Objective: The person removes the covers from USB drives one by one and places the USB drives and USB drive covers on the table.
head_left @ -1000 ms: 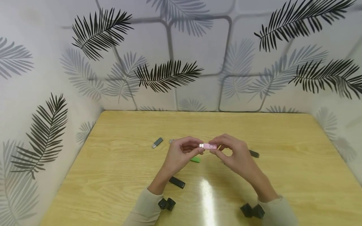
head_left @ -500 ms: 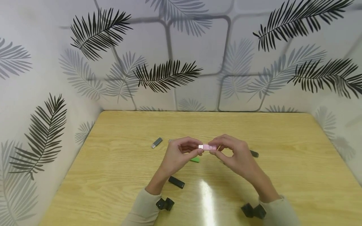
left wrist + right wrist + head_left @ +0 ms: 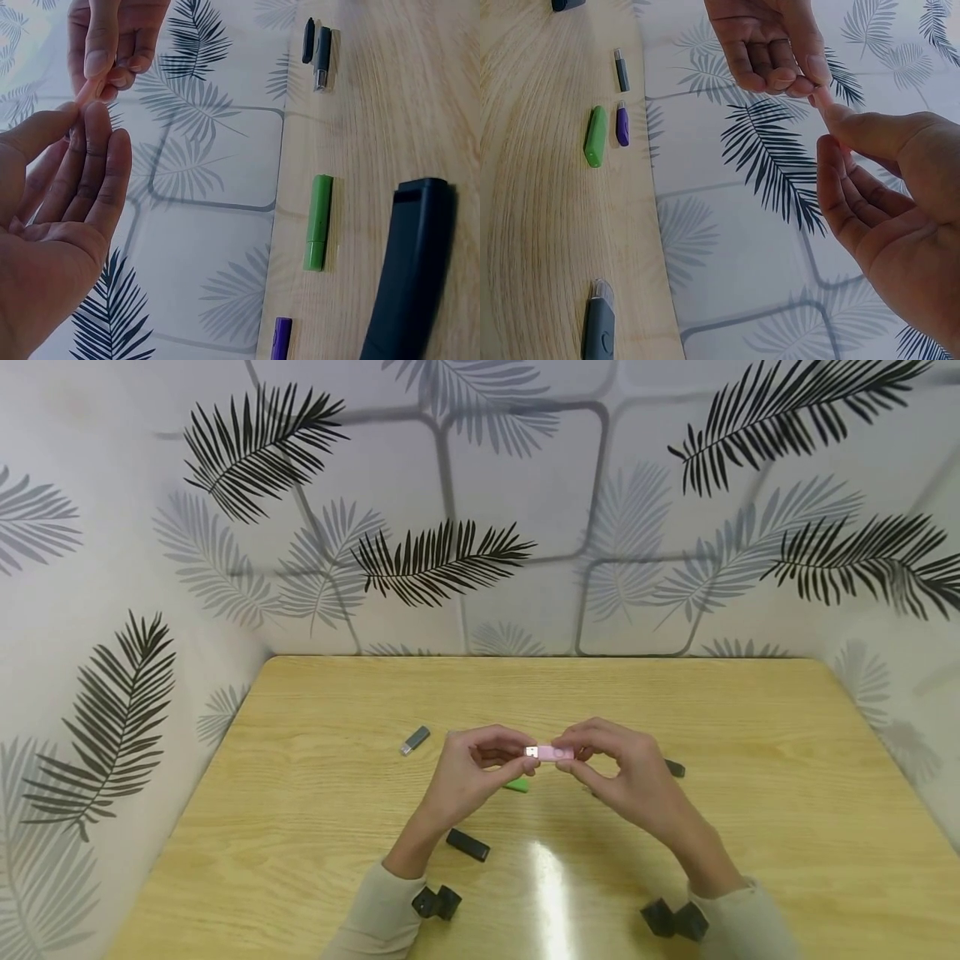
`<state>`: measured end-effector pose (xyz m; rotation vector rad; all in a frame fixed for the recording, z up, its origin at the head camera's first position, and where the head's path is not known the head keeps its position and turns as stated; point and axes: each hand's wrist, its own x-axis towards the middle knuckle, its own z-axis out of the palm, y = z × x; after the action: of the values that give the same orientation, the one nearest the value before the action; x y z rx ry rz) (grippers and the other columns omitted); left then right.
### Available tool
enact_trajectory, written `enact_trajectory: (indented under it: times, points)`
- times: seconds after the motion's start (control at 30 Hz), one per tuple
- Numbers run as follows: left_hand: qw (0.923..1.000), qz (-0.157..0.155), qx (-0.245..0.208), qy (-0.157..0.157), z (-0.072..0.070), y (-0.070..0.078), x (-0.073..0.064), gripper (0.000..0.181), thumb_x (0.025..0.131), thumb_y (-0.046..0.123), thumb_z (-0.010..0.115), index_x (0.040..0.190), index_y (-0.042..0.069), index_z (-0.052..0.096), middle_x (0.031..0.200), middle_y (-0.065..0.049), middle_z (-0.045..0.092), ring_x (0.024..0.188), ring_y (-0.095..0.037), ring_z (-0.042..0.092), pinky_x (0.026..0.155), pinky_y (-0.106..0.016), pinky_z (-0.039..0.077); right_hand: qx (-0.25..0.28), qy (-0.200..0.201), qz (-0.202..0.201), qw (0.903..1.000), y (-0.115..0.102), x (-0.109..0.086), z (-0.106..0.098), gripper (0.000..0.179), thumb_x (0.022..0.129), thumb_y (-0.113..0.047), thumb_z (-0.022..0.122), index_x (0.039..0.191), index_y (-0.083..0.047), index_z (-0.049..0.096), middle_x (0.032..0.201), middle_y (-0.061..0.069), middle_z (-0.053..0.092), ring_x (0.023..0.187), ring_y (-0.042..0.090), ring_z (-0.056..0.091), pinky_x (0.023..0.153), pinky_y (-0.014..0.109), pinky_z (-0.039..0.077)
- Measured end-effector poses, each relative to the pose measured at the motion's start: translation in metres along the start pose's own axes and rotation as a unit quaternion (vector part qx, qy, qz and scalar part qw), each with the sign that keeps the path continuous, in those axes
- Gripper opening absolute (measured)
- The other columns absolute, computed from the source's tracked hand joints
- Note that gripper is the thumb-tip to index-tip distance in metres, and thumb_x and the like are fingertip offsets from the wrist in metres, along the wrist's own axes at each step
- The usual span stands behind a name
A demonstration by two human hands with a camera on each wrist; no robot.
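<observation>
A pink USB stick [image 3: 551, 752] with a bare metal plug is held level above the table between both hands. My left hand [image 3: 459, 781] pinches it at the plug end with thumb and forefinger. At the opposite end, my right hand [image 3: 626, 768] pinches the pink body the same way. The wrist views show the remaining fingers loosely bent beside the stick, and fingertips cover much of it. Beneath the left hand lies a green USB stick [image 3: 516, 784], partly hidden in the head view but whole in the left wrist view [image 3: 319, 223].
On the wooden table [image 3: 322, 827] lie a black stick [image 3: 468, 844], a grey USB stick [image 3: 416, 740], and a dark stick [image 3: 675, 768] partly behind the right hand. A purple USB stick [image 3: 622, 124] shows in the right wrist view. Leaf-patterned walls [image 3: 517, 602] enclose the back and sides.
</observation>
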<state>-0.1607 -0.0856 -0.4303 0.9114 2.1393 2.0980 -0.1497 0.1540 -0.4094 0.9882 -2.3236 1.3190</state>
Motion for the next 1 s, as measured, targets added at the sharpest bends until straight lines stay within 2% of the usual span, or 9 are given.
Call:
enact_trajectory:
  times: [0.2, 0.47, 0.57, 0.67, 0.77, 0.9, 1.0]
  points:
    - [1.0000, -0.003, 0.001, -0.002, 0.000, 0.002, 0.001, 0.014, 0.094, -0.002, 0.073, 0.107, -0.002, 0.074, 0.097, -0.014, 0.076, 0.082, -0.024, 0.076, 0.074, -0.041, 0.063, 0.000, 0.000, -0.005, 1.0000, 0.000, -0.001, -0.002, 0.031, 0.083, 0.009, 0.081, 0.108, -0.008, 0.078, 0.107, -0.001, 0.073, 0.086, 0.010, 0.068, 0.077, 0.023, 0.058]
    - [0.9999, -0.008, -0.003, -0.007, -0.001, 0.003, 0.000, 0.014, 0.094, 0.000, 0.073, 0.108, -0.002, 0.074, 0.097, -0.012, 0.076, 0.082, -0.025, 0.076, 0.074, -0.048, 0.062, 0.002, 0.000, -0.013, 0.9999, -0.001, 0.000, -0.004, 0.031, 0.083, 0.009, 0.081, 0.109, -0.008, 0.077, 0.108, 0.001, 0.073, 0.086, 0.011, 0.068, 0.078, 0.023, 0.058]
    - [0.9999, 0.010, 0.000, 0.004, -0.011, 0.002, 0.000, 0.016, 0.094, -0.001, 0.072, 0.110, -0.004, 0.072, 0.098, -0.015, 0.075, 0.084, -0.024, 0.075, 0.077, -0.044, 0.062, -0.014, 0.019, -0.030, 0.9993, 0.002, -0.001, -0.010, 0.032, 0.081, 0.010, 0.082, 0.108, -0.007, 0.077, 0.106, 0.003, 0.074, 0.084, 0.013, 0.068, 0.074, 0.018, 0.056]
    - [0.9992, 0.021, 0.005, 0.033, -0.029, 0.003, -0.004, 0.019, 0.094, -0.004, 0.072, 0.113, -0.005, 0.071, 0.097, -0.017, 0.075, 0.085, -0.023, 0.075, 0.079, -0.038, 0.062, -0.029, 0.047, -0.041, 0.9977, 0.007, -0.006, -0.022, 0.036, 0.077, 0.015, 0.083, 0.106, -0.004, 0.077, 0.103, 0.006, 0.075, 0.082, 0.013, 0.068, 0.069, 0.014, 0.054]
    - [0.9984, 0.013, 0.001, 0.055, -0.044, 0.005, -0.006, 0.020, 0.094, -0.004, 0.071, 0.114, -0.005, 0.071, 0.098, -0.019, 0.074, 0.087, -0.024, 0.075, 0.081, -0.043, 0.061, -0.029, 0.058, -0.029, 0.9975, 0.013, -0.010, -0.034, 0.037, 0.075, 0.018, 0.082, 0.105, -0.003, 0.077, 0.102, 0.007, 0.075, 0.082, 0.012, 0.068, 0.070, 0.013, 0.054]
    - [0.9986, 0.000, -0.008, 0.053, -0.047, 0.002, -0.006, 0.020, 0.095, -0.001, 0.071, 0.115, -0.004, 0.072, 0.100, -0.020, 0.074, 0.090, -0.024, 0.075, 0.084, -0.045, 0.060, -0.022, 0.055, -0.018, 0.9981, 0.016, -0.011, -0.038, 0.034, 0.077, 0.017, 0.081, 0.106, -0.002, 0.077, 0.103, 0.007, 0.075, 0.086, 0.012, 0.069, 0.078, 0.018, 0.057]
    - [0.9986, -0.001, -0.004, 0.052, -0.046, -0.002, -0.006, 0.021, 0.095, -0.003, 0.070, 0.116, -0.004, 0.072, 0.101, -0.021, 0.074, 0.090, -0.023, 0.075, 0.084, -0.042, 0.061, -0.020, 0.060, -0.017, 0.9979, 0.018, -0.011, -0.038, 0.034, 0.077, 0.018, 0.081, 0.105, -0.002, 0.077, 0.103, 0.007, 0.075, 0.088, 0.013, 0.070, 0.079, 0.019, 0.058]
